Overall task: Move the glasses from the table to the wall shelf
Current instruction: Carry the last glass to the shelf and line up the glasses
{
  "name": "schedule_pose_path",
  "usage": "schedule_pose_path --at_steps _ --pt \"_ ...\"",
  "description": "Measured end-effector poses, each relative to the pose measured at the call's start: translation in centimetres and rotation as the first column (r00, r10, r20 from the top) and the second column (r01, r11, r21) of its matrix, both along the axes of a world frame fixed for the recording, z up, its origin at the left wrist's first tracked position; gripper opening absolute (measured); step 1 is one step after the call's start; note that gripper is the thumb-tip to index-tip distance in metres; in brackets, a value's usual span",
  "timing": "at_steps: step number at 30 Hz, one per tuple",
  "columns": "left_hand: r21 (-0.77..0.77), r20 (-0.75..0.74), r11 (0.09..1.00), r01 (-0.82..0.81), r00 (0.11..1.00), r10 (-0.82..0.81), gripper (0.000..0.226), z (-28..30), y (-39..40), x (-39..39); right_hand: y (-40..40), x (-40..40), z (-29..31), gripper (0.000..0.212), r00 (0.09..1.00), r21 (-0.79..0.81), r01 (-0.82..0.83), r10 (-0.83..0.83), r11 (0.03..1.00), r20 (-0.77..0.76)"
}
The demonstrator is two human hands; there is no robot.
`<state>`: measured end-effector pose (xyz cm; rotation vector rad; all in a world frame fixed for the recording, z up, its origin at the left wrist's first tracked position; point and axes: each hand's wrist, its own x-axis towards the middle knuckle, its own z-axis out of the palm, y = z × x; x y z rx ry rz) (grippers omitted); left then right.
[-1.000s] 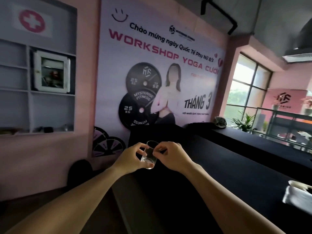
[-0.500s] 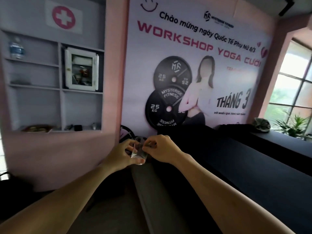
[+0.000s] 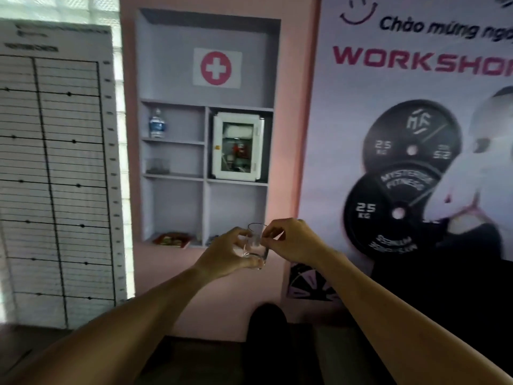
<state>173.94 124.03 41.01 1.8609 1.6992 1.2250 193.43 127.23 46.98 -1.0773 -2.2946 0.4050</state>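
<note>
A small clear glass (image 3: pixel 254 245) is held upright in front of me at arm's length. My left hand (image 3: pixel 224 254) grips its side and base, and my right hand (image 3: pixel 291 241) pinches its rim from the right. Straight ahead, behind the glass, is the grey wall shelf (image 3: pixel 205 176) set into the pink wall, with several open compartments. On its middle left compartment I make out what look like clear glasses (image 3: pixel 157 166), blurred.
The shelf holds a water bottle (image 3: pixel 157 124), a white first-aid cabinet (image 3: pixel 237 146) and a red tray (image 3: pixel 172 239) at the bottom left. A tall white chart board (image 3: pixel 58 173) stands to the left. A workshop banner (image 3: pixel 416 129) covers the wall on the right.
The view has swung left, away from the black table, so the wall shelf now sits straight ahead and closer. Both hands still hold the glass, which has kept upright.
</note>
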Motion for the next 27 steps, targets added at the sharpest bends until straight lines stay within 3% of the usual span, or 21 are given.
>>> schedule_pose_path --at_steps 10,19,27 --pt "0.008 -0.041 0.99 -0.138 0.99 0.139 0.071 -2.9 12.0 -17.2 13.6 -17.3 -2.9 0.01 0.993 0.019 -0.116 0.116 0.993 0.019" --pt "0.125 -0.157 0.983 -0.135 0.975 0.154 0.071 -0.4 24.0 -35.1 25.5 -34.9 -0.8 0.01 0.989 0.095 -0.148 0.146 0.984 0.024" --pt "0.181 -0.121 0.978 -0.107 0.984 0.13 0.09 0.1 32.4 -46.3 33.7 -45.6 -0.3 0.012 0.987 0.072 -0.16 0.161 0.984 -0.002"
